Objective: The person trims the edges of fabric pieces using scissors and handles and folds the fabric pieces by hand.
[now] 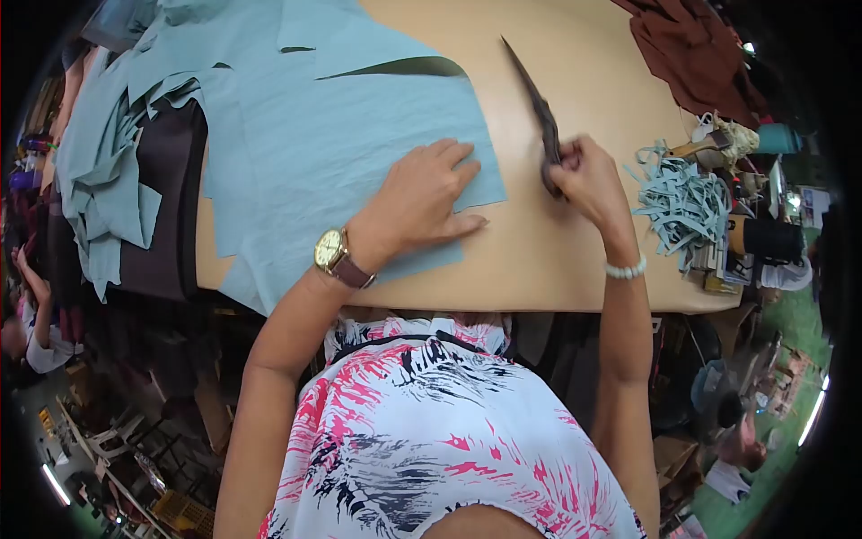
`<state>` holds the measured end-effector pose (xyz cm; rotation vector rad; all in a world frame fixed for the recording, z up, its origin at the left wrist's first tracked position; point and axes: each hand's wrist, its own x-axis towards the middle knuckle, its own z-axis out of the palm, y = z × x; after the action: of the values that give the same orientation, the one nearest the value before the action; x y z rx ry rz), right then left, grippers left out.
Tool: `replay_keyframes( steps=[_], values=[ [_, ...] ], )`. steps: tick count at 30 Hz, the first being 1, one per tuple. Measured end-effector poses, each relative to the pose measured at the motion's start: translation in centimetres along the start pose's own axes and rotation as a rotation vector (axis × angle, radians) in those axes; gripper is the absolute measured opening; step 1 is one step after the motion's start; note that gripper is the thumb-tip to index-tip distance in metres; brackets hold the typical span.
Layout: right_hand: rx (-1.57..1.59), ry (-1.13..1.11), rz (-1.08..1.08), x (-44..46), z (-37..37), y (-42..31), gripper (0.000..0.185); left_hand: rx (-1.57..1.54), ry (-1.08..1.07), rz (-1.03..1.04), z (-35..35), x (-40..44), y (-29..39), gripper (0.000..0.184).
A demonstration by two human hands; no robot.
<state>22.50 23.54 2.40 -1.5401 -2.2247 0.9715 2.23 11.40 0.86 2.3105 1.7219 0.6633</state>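
Observation:
Light blue cloth lies over the left and middle of the table, with a long slit near its upper right part. My left hand rests flat on the cloth near its lower right edge, fingers apart and thumb stretched to the right. Dark scissors are gripped in my right hand, to the right of the cloth. Their blades look closed and point up and slightly left. The cloth and the scissors are apart.
On the tan table, a pile of thin blue cloth strips lies at the right, beside a brush and a dark spool. Brown cloth sits at the back right. Another person's arm shows at the far left.

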Motion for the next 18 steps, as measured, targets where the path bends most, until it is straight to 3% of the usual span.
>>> replay_keyframes(
  steps=[2,4,7,9,11,15,17,18],
  values=[
    [0.079,-0.161,0.097,-3.0,-1.2,1.2,0.028,0.017,0.033,0.024,0.6,-0.2,0.1,0.037],
    [0.300,-0.346,0.229,-6.2,-2.1,1.9,0.023,0.104,0.042,-0.105,1.1,0.6,-2.0,0.028],
    [0.382,-0.397,0.275,-10.5,-2.6,2.0,0.019,0.310,0.058,-0.232,0.5,3.5,-6.8,0.018],
    [0.363,-0.389,0.190,-12.5,-1.9,3.4,0.019,0.330,0.078,-0.290,-0.6,6.2,-9.1,0.029],
    [0.417,-0.463,0.251,-13.5,-2.1,1.7,0.020,0.346,0.110,-0.126,-1.4,8.6,-11.0,0.041],
    [0.520,-0.516,0.359,-14.7,-1.6,0.6,0.021,0.110,-0.245,-0.159,-2.7,15.1,-13.7,0.043],
    [0.544,-0.517,0.389,-15.0,-1.3,0.8,0.023,0.094,-0.246,-0.268,-2.9,17.0,-14.4,0.041],
    [0.564,-0.515,0.404,-15.3,-1.0,1.0,0.023,0.101,-0.037,-0.208,-2.3,17.2,-15.4,0.039]
  ],
)
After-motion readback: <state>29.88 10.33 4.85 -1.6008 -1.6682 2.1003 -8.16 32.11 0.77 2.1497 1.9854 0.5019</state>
